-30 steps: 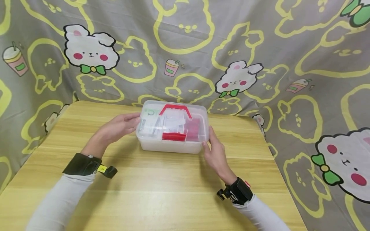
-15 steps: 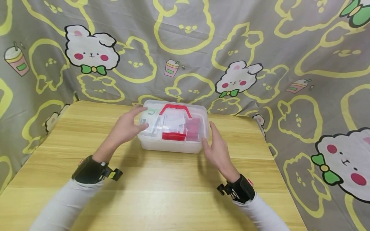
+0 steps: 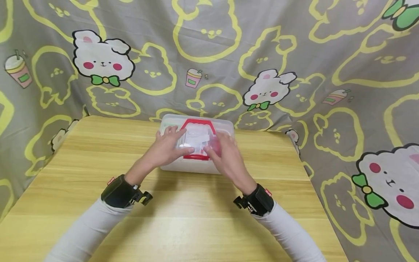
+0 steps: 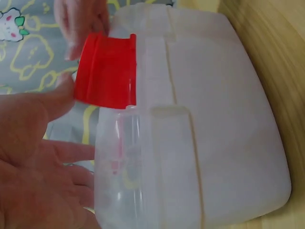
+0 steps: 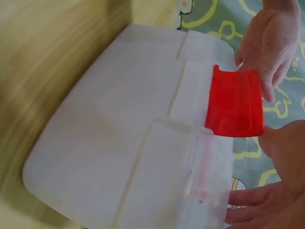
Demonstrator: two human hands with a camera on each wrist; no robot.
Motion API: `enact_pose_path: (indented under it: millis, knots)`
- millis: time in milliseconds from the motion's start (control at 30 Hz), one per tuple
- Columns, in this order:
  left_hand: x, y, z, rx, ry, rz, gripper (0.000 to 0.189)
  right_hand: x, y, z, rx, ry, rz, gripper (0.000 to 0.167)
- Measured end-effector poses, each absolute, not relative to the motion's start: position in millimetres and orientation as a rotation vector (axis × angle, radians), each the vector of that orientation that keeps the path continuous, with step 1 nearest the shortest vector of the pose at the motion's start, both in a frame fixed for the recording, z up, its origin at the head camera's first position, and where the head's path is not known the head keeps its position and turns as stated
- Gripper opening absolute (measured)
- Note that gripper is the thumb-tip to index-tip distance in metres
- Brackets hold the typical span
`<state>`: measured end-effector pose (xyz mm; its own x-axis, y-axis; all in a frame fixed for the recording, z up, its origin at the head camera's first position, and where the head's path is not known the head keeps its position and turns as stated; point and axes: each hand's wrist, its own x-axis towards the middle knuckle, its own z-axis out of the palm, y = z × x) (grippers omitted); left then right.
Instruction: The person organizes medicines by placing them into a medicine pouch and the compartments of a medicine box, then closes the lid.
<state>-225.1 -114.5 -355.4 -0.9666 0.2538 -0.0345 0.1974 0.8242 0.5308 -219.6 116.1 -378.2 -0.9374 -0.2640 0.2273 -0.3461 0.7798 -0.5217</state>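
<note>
A translucent plastic storage box stands on the wooden table, its lid on. Through the lid show white packets and something red. The red carry handle lies on top. At the front, the red latch sticks outward from the box in both wrist views. My left hand rests over the lid's left part, its thumb at the latch. Over the right part lies my right hand, with its thumb at the latch's edge. Both hands have spread, gently bent fingers.
The wooden table extends around the box. Behind it and along both sides hangs a grey curtain with cartoon rabbits, close to the table's back edge.
Both hands have moved inward from the box's sides onto the lid, thumbs coming to the front latch. The latch looks narrower now, tipped outward. The box stays in place.
</note>
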Motion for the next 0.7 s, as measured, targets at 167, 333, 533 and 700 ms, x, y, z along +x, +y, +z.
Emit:
enact_pose_path:
  millis: [167,333,533,700]
  knots:
    - [-223.2,-116.6,-360.7,0.453,2.919,0.751,0.096,-218.9,116.4,-385.7,0.545,-2.860,0.727,0.083]
    - [-219.7,-116.5,-368.9,0.465,2.968,0.712,0.106,-216.8,117.0,-397.9,0.622,-2.804,0.602,0.104]
    - [-213.6,-115.0,-385.5,0.488,3.092,0.677,0.117,-212.7,116.0,-412.8,0.623,-2.785,0.453,0.116]
    - [-209.4,-115.1,-400.8,0.543,3.239,0.631,0.115,-212.5,115.6,-420.9,0.611,-2.761,0.406,0.110]
